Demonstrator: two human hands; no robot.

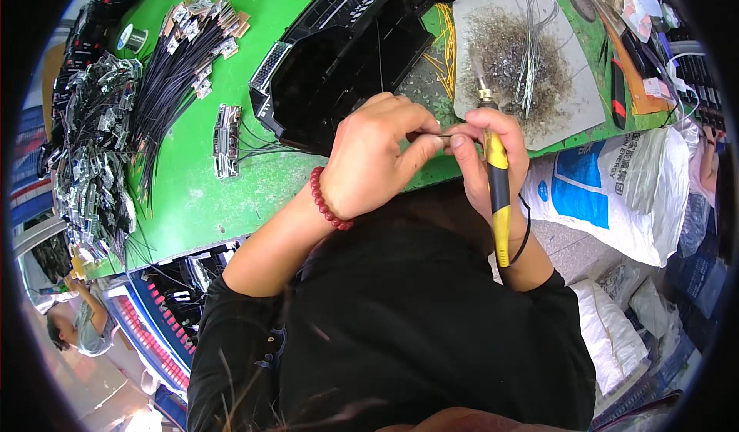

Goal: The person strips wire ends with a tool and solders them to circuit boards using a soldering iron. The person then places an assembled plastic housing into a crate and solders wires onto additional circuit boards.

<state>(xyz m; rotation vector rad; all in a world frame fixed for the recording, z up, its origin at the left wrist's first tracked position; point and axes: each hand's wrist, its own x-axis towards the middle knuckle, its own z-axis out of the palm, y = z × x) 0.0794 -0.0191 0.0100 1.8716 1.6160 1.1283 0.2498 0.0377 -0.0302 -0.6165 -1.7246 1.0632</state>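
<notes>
A: Green tabletop (200,193) fills everything left of the hands. Farthest out from the left hand (369,159) lies a heap of small shiny parts on black leads (92,147), then a fanned bundle of black wires (181,55) with silver plugs, and nearer, one loose metal connector (227,141) trailing thin wires toward the wrist.

B: And straight ahead of the knuckles?

A: A big black plastic housing (346,55), open side up, its near corner just beyond the left hand. That hand, with a red bead bracelet (327,201) at the wrist, pinches a thin dark wire (431,135) between thumb and forefinger, closed on it.

B: The other hand?

A: The right hand (493,155) meets it fingertip to fingertip. It is wrapped around a yellow and black soldering iron (499,178), tip pointing away from the body, cord looping back by the forearm. I cannot tell whether its fingertips also grip the wire.

B: Beyond that?

A: A grey mat (570,86) scorched dark in the middle, with a loop of pale wire (535,40) on it, just past the iron's tip. The table edge runs right under both hands; to the right of it, white sacks (616,193) crowd the floor, so free space is only above the lap.
</notes>
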